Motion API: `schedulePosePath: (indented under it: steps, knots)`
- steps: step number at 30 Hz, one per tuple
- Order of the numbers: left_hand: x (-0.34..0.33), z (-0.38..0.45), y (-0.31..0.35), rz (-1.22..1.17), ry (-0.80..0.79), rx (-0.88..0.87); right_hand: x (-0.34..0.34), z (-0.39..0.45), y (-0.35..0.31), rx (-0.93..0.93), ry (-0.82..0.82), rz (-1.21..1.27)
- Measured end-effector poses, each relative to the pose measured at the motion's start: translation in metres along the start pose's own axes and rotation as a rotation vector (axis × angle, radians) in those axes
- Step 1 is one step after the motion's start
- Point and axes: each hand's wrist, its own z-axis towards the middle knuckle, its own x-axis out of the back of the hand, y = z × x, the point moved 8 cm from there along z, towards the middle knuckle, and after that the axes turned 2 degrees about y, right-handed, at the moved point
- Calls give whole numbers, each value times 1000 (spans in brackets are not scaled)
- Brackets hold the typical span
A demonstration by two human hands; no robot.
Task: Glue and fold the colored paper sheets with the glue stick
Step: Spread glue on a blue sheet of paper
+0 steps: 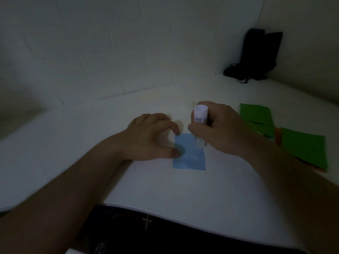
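— What are the hands doing?
— The left hand (pixel 152 136) is resting with fingers arched, fingertip and thumb pressing down. The right hand (pixel 220 129) is curling, gripping upright.

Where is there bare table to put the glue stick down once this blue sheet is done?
Bare table lies between the blue sheet and the near edge, and left of the left hand. Right of the right hand, holding the glue stick, green sheets crowd it.
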Motion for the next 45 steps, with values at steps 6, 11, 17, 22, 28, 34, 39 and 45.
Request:
schedulePosePath:
  steps: [6,11,17,22,28,34,39,45]
  knots:
    - [-1,-2,2,17,-42,-28,-27,-7,-9,32,-131,50]
    - [-1,2,1,53,-19,-39,-40,-6,-19,37,-170,77]
    - [-2,5,-2,57,-7,-59,-37,-4,-16,-18,-135,152]
    - [-3,1,-4,33,-41,-36,-26,-4,-13,-11,-71,93]
    - [-2,3,-1,65,-15,-67,-41,-8,-19,34,-156,59]
    - [-2,4,-1,77,-18,-77,-35,-6,-17,-2,-126,144]
    - [-1,2,-1,61,-33,-57,-39,-10,-17,13,-184,83]
    - [-2,-2,-2,34,-37,-52,-22,-13,-9,16,-184,16]
